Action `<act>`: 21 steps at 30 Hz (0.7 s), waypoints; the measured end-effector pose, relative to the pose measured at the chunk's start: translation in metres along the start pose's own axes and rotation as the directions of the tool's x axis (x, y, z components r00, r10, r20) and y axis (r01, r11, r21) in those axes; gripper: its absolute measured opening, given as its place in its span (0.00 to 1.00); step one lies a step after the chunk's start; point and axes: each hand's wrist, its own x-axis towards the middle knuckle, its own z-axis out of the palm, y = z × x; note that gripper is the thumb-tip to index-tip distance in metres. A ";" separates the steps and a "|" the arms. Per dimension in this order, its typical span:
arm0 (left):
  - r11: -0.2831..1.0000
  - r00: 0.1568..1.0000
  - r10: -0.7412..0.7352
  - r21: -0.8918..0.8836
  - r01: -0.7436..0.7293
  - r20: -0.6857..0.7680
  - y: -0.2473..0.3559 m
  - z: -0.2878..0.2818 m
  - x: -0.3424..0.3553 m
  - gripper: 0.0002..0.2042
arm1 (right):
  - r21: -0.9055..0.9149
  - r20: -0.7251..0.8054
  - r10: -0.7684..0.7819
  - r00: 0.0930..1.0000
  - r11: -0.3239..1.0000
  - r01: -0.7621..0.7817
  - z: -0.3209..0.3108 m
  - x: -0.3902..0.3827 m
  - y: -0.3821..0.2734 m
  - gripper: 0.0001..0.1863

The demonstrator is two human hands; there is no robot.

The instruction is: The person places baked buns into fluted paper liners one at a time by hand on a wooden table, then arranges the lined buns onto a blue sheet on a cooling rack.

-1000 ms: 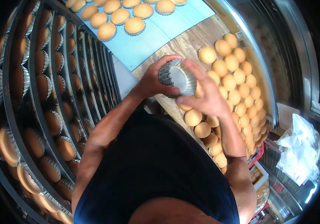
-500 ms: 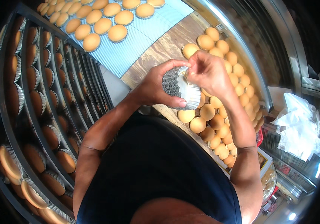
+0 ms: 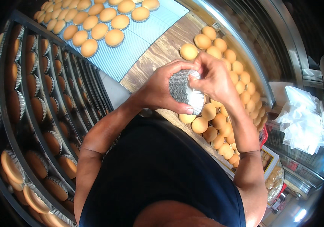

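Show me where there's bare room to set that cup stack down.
Bare wood on the table between the blue mat and the loose cakes. The mat's near end is bare too. The rack is full; both hands hold the cup stack.

Both forearms bent inward, left hand [image 3: 162, 89] cupped, right hand [image 3: 213, 77] fingers pinching beside it.

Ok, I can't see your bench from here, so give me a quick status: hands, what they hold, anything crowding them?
Left hand gripping stack of fluted paper cups. Right hand pinching at the stack's top. Bare buns crowd the wooden table beneath.
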 end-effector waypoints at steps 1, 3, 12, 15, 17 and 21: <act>0.999 1.000 -0.027 -0.028 0.027 0.002 0.000 0.000 0.000 0.44 | 0.001 -0.002 0.000 1.000 1.000 0.000 -0.001 -0.001 0.001 0.07; 0.997 0.999 -0.054 -0.055 0.055 0.006 0.000 0.001 0.000 0.44 | 0.084 0.041 0.065 0.997 0.994 -0.069 -0.003 -0.002 0.004 0.08; 0.974 0.994 0.112 0.201 -0.105 -0.021 0.002 0.006 0.001 0.43 | 0.111 0.057 0.057 0.997 0.992 -0.064 -0.002 -0.002 0.006 0.08; 0.971 0.997 0.076 0.230 -0.074 -0.003 0.001 0.005 0.005 0.42 | 0.296 0.141 0.161 0.977 0.935 -0.197 -0.011 -0.002 0.016 0.10; 0.967 0.996 0.091 0.240 -0.089 0.002 0.004 0.005 0.006 0.43 | 0.291 0.137 0.157 0.978 0.938 -0.191 -0.015 -0.002 0.017 0.10; 0.963 0.988 0.154 0.229 -0.145 -0.023 0.003 0.007 0.014 0.43 | 0.076 -0.002 0.073 0.997 0.994 -0.073 -0.010 0.002 0.005 0.09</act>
